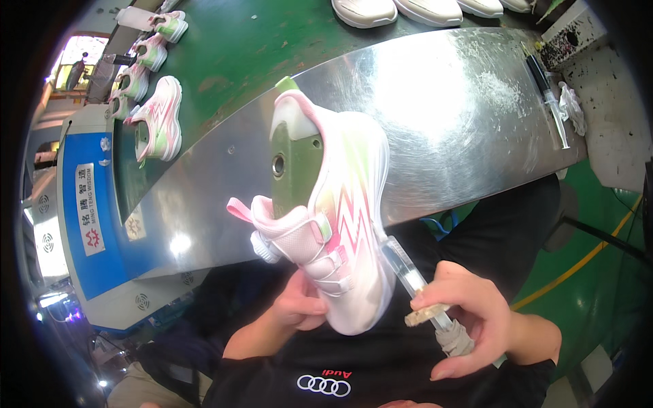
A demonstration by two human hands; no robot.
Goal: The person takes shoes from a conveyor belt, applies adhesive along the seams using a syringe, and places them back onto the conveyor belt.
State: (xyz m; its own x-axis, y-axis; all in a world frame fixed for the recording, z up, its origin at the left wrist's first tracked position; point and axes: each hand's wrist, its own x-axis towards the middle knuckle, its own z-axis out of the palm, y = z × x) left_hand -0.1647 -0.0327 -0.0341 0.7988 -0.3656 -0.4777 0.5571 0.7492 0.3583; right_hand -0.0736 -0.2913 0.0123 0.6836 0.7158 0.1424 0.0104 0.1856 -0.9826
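Your left hand [300, 304] gripping one shoe [357, 163] by the toe, over the bench [469, 160] edge, your right hand [479, 316] clamped on one syringe [403, 264], one dark syringe [542, 85] lying right, four cream shoes [430, 9] beyond

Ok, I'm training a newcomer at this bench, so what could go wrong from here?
The syringe in the right fingers has its tip close to the sneaker's sole, so a slip might mark the pale upper.

The left fingers hold the pink-and-white sneaker near the toe, so pressure at its side could twist it.
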